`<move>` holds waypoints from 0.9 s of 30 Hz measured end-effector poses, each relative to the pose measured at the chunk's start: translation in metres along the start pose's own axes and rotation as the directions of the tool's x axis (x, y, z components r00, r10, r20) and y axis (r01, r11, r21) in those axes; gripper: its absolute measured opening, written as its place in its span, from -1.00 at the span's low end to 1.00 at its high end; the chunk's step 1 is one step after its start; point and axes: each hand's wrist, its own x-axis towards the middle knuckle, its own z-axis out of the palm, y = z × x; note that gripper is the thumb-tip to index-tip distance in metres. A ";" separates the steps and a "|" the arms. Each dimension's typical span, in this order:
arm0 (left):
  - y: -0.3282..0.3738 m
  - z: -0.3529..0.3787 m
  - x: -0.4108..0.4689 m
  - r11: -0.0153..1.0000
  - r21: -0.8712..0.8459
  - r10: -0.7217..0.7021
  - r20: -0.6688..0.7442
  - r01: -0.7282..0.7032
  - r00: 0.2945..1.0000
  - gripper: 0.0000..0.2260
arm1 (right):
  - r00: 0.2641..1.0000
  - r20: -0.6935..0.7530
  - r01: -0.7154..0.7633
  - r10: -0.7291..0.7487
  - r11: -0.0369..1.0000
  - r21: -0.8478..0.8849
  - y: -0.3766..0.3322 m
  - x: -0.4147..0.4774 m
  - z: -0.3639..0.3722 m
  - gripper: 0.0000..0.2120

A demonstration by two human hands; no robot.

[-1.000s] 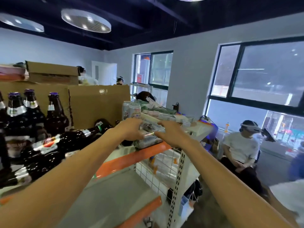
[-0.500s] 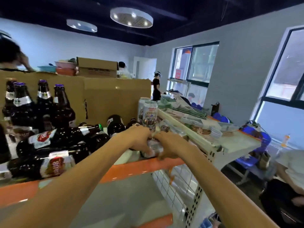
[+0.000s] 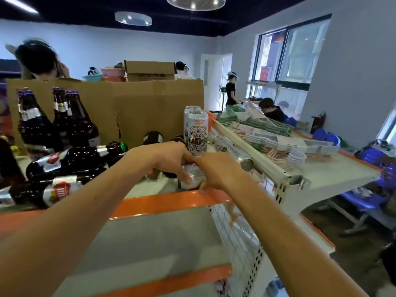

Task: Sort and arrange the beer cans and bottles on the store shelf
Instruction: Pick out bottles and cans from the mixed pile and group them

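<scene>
Early-to-mid progress, my read. Both hands are on one silver can [image 3: 191,176] at the front edge of the top shelf [image 3: 162,203]. The left hand [image 3: 166,160] curls its fingers round it from 9 o'clock and the right hand [image 3: 218,171] grips it from 3 o'clock. Can's base is hidden (can't confirm it's seated).

Done:
- two upright cans [image 3: 196,133] in file at its 12 o'clock
- three upright bottles [image 3: 60,118] at 10 o'clock against the cardboard [image 3: 145,108]

Left:
- one lying can [image 3: 241,156] at 2 o'clock by the side rail
- at least two lying bottles [image 3: 72,158] at 9 o'clock
- more dark bottles partly hidden behind the hands
</scene>
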 end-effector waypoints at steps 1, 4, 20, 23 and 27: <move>0.001 -0.001 0.000 1.000 0.008 -0.004 0.003 0.004 1.000 -0.46 | 1.000 0.002 -0.001 0.001 1.000 0.005 -0.001 -0.001 -0.001 -0.27; 0.004 -0.002 -0.001 0.999 0.036 -0.003 0.021 0.002 1.000 -0.44 | 1.000 -0.005 -0.011 0.011 1.000 0.018 -0.002 -0.003 -0.003 -0.31; -0.008 0.014 0.003 0.999 0.014 0.038 -0.045 -0.038 0.998 -0.33 | 0.997 0.011 -0.081 0.081 0.993 0.084 -0.013 -0.014 -0.010 -0.16; -0.010 0.015 0.003 0.999 0.007 0.046 -0.045 -0.046 0.998 -0.35 | 0.996 0.023 -0.084 0.082 0.992 0.094 -0.013 -0.012 -0.008 -0.13; -0.011 0.015 0.002 0.999 0.006 0.046 -0.046 -0.046 0.998 -0.35 | 0.997 0.022 -0.080 0.078 0.993 0.089 -0.011 -0.013 -0.007 -0.11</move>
